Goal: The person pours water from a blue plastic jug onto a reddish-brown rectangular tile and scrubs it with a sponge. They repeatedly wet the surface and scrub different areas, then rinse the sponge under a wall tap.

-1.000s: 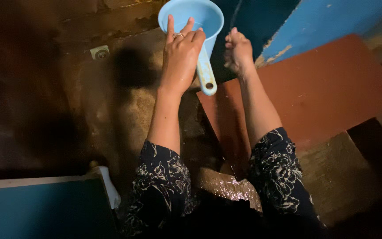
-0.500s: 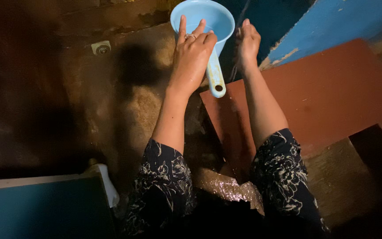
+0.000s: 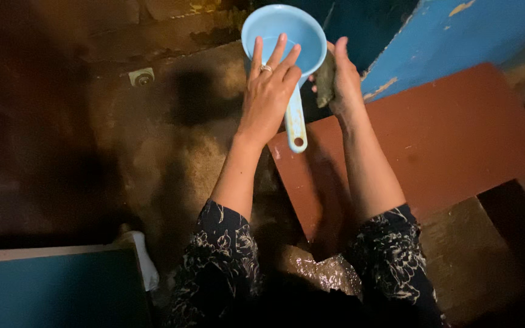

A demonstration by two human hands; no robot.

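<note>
both hands raised at a blue dipper over a wet floor.
left hand lies on the dipper's handle near the bowl, fingers spread and straight, ring showing, thumb hidden, so the grip cannot be told. right hand sits just beside the bowl, fingers curled round a dark pad, forearm above a red slab.
</note>
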